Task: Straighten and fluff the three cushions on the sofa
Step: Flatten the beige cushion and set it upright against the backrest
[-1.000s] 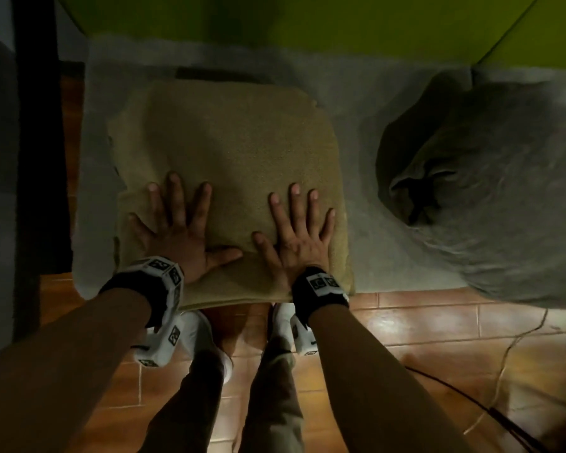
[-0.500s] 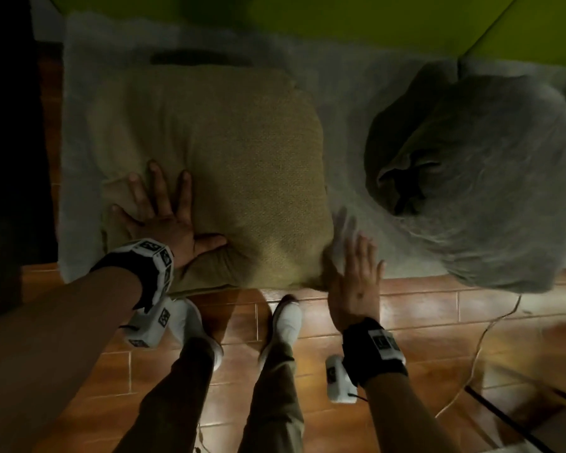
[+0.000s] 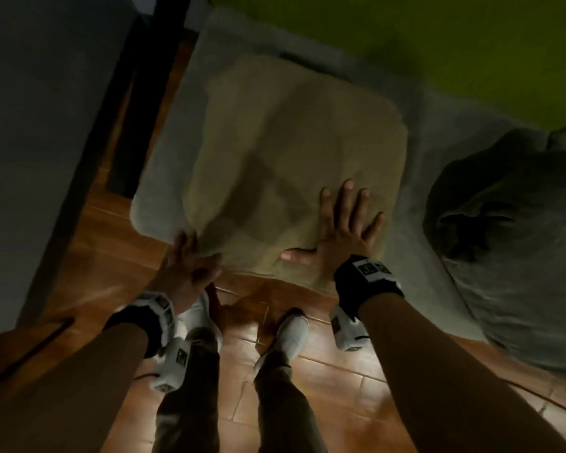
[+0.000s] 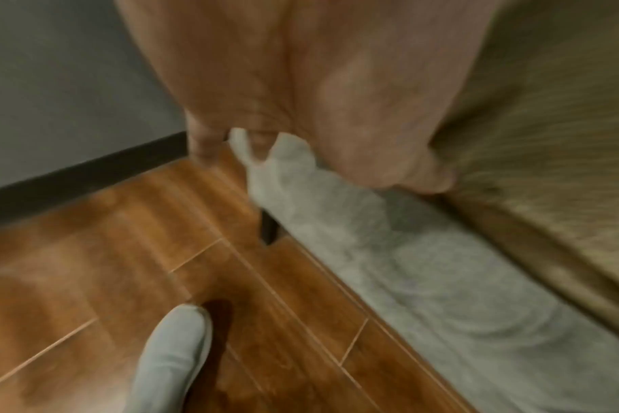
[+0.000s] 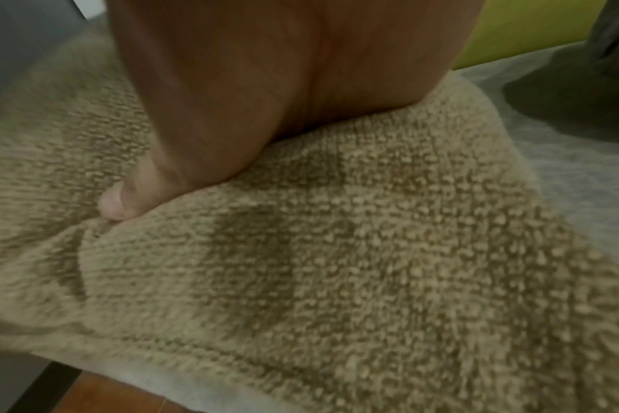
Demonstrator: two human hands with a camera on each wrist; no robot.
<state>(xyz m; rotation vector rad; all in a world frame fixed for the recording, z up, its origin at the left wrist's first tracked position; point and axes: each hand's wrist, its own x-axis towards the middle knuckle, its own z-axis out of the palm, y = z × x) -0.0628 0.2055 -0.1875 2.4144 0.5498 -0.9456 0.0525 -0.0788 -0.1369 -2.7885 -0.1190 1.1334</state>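
A tan knitted cushion (image 3: pixel 291 152) lies flat on the grey sofa seat (image 3: pixel 419 132). My right hand (image 3: pixel 343 223) presses flat on its front right part, fingers spread; in the right wrist view the thumb (image 5: pixel 124 201) dents the cushion's fabric (image 5: pixel 336 265). My left hand (image 3: pixel 185 258) is blurred at the cushion's front left corner, fingers straight against its side. In the left wrist view the left hand's (image 4: pixel 301 83) thumb touches the tan cushion (image 4: pixel 548 139). A crumpled dark grey cushion (image 3: pixel 510 230) sits to the right. No third cushion is in view.
A green backrest (image 3: pixel 406 44) runs behind the seat. Brown tiled floor (image 3: pixel 324 380) lies in front, with my white shoes (image 3: pixel 291 335) close to the sofa edge. A grey wall with a dark skirting (image 4: pixel 82 178) stands to the left.
My right hand came from the cushion's right side back onto its top. My left hand left the top and went to the front left corner. The view swung to the right.
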